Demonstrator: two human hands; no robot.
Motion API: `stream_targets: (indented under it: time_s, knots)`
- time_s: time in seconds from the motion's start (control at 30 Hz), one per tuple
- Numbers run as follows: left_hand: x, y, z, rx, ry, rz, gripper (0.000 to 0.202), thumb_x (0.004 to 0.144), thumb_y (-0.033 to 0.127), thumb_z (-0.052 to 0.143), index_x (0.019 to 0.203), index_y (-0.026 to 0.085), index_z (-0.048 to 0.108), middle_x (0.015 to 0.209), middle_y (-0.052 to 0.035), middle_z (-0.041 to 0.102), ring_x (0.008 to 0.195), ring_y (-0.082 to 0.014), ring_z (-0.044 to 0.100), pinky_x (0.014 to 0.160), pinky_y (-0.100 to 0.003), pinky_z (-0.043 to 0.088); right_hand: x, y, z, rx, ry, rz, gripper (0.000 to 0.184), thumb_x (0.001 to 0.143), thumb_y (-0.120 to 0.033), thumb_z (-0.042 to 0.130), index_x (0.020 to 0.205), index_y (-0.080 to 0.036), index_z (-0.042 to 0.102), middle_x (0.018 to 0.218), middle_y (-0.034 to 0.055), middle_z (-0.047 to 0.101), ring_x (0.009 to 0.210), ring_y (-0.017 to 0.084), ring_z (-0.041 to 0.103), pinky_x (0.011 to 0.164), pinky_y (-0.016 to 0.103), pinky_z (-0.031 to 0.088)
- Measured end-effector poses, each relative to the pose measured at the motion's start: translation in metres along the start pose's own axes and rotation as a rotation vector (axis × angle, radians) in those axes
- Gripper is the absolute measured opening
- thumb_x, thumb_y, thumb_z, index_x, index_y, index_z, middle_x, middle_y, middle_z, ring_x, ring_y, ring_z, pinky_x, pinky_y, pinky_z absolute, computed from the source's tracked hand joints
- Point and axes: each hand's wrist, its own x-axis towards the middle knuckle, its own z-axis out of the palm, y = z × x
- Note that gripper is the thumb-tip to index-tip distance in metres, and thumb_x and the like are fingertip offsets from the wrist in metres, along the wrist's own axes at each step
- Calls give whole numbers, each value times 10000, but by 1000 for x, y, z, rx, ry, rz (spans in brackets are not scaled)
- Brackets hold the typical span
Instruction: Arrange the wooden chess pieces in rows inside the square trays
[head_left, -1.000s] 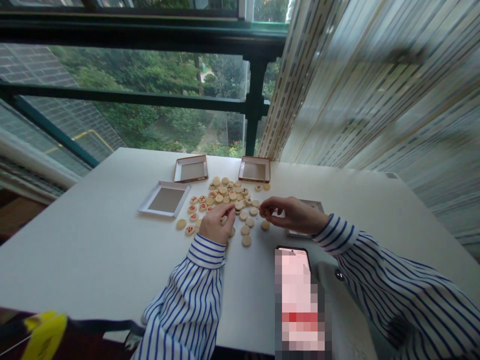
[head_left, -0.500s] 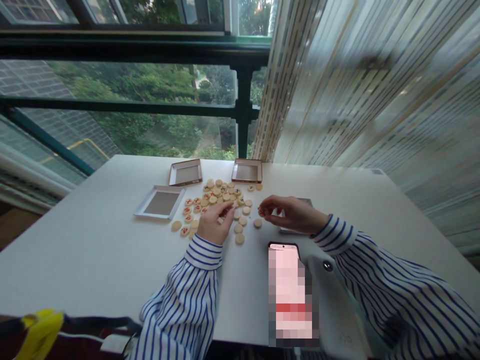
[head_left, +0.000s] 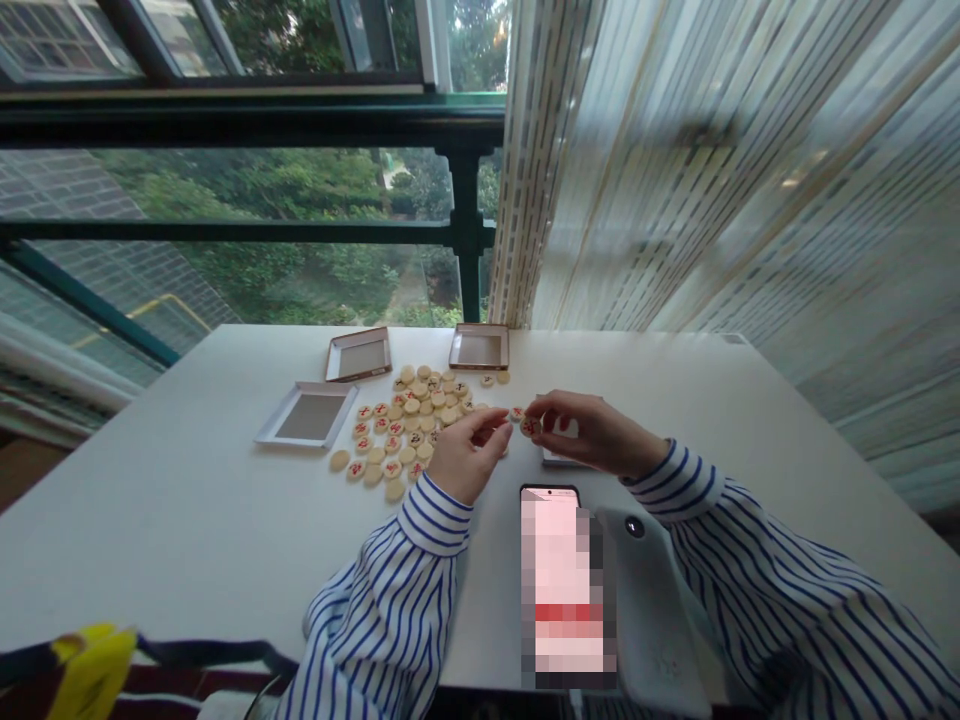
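Observation:
My left hand (head_left: pixel 471 455) is closed in a pinch over the right side of a loose pile of round wooden Chinese chess pieces (head_left: pixel 412 406). A red-marked Chinese chess piece (head_left: pixel 516 413) is at its fingertips. Just to the right, my right hand (head_left: pixel 589 432) grips another red-marked Chinese chess piece (head_left: pixel 530 427) between thumb and fingers. The two hands nearly meet. Some pieces in the pile show red or black characters, while others show blank faces. My left hand hides a few of them.
Shallow box trays stand around the pile: a white one (head_left: pixel 307 414) at left, brown-rimmed ones at back left (head_left: pixel 358 354) and back centre (head_left: pixel 480 346). Another tray (head_left: pixel 562 459) lies partly under my right hand. A phone (head_left: pixel 551 491) and a white device (head_left: pixel 652 600) lie in front.
My left hand has moved right, from the pile's edge to beside my right hand. My right hand keeps hold of a piece. The view has shifted slightly.

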Motion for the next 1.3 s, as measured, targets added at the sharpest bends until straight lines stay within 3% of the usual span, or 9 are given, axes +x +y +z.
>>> stream_targets:
  time_s: [0.2, 0.37, 0.67, 1.3]
  knots:
    - [7, 10, 19, -216, -68, -114, 331, 708, 359, 604, 917, 105, 643, 830, -94, 682, 687, -151, 623, 649, -279, 511, -9, 5, -4, 12, 58, -11, 220, 759, -220, 569, 968, -153, 552, 811, 23, 583, 669, 85, 539, 575, 216, 439]
    - [12, 15, 28, -362, -123, -234, 295, 683, 351, 633, 859, 116, 662, 708, -45, 671, 562, -93, 577, 545, -210, 463, -17, 11, -6, 19, 97, -14, 212, 763, -228, 573, 963, -161, 554, 809, 26, 581, 660, 87, 535, 571, 221, 448]
    - [16, 4, 40, -462, -168, -272, 250, 678, 333, 648, 828, 136, 684, 633, -18, 639, 523, -78, 557, 502, -189, 427, -26, 24, -5, 34, 125, -14, 237, 764, -212, 572, 998, -175, 565, 847, 31, 569, 648, 81, 536, 566, 225, 453]
    - [11, -9, 54, -645, -48, -397, 272, 613, 320, 702, 796, 121, 673, 637, -30, 653, 522, -84, 555, 519, -204, 433, -23, 35, -6, -25, 86, -2, 202, 788, -291, 552, 932, -153, 585, 726, 21, 592, 631, 92, 523, 577, 227, 433]
